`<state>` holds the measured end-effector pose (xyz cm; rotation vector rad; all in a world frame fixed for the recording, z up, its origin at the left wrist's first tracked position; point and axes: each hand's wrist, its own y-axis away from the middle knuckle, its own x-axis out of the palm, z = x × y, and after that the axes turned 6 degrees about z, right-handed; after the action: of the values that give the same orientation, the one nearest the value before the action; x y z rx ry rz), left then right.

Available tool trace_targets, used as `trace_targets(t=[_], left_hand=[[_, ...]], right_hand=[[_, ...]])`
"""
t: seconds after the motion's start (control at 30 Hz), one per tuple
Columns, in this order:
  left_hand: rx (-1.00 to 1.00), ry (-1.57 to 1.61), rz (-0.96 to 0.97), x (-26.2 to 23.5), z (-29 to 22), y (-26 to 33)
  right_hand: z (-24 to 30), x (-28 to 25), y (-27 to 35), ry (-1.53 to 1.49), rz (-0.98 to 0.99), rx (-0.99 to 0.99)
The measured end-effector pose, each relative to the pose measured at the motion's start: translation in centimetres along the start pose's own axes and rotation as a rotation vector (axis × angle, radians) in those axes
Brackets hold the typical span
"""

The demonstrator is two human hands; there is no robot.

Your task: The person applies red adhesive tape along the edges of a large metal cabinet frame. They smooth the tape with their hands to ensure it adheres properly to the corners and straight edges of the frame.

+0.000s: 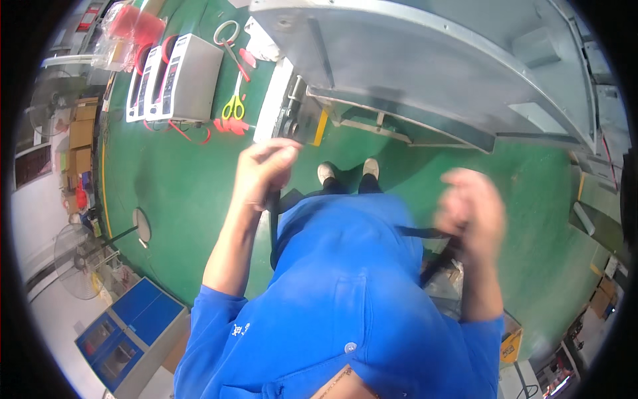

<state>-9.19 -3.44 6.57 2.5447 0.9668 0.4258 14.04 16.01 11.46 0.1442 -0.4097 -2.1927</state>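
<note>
My left hand [269,169] is raised left of my waist, its thumb and fingers pressed together. A black strap [273,223] hangs from it alongside my blue shirt [345,266]. On the other side my right hand [468,209] is smeared by motion, with its fingers curled. Another black strap [425,232] runs from my waist to this hand, and a dark length drops below it. Whether the two straps are one piece is hidden by my body. Both hands are well apart.
Ahead stands a large grey metal machine [425,60]. On the green surface at the left are white boxy devices [189,80] with red rolls, and scissors [233,106] with yellow-green handles. A blue-doored cabinet [143,302] and a fan [81,261] stand at the lower left.
</note>
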Motion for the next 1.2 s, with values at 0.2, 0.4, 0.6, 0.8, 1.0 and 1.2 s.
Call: trace_targets(t=[0.2,0.4,0.6,0.8,1.0,1.2], left_hand=[[0.099,0.014,0.492,4.9,2.5,0.3],[0.21,-0.218,0.295,5.7,3.8,1.1],[0.16,-0.185,0.247,6.2,5.1,1.3],[0.08,-0.133,0.1,6.8,5.9,1.3],[0.017,-0.07,0.148,7.0,5.9,1.5],[0.096,-0.042,0.246,6.3,6.1,1.4]], right_hand=[[-6.1,9.5,-5.6,-0.281,0.142,0.182],[-7.4,10.4,-6.4,-0.206,0.034,0.21],[-7.4,10.3,-6.1,-0.196,0.024,0.226],[-7.4,5.6,-6.1,0.776,-0.05,-0.242],[-4.5,5.1,-2.5,0.9,0.403,-0.385],[-7.9,5.6,-1.2,0.421,0.447,0.005]])
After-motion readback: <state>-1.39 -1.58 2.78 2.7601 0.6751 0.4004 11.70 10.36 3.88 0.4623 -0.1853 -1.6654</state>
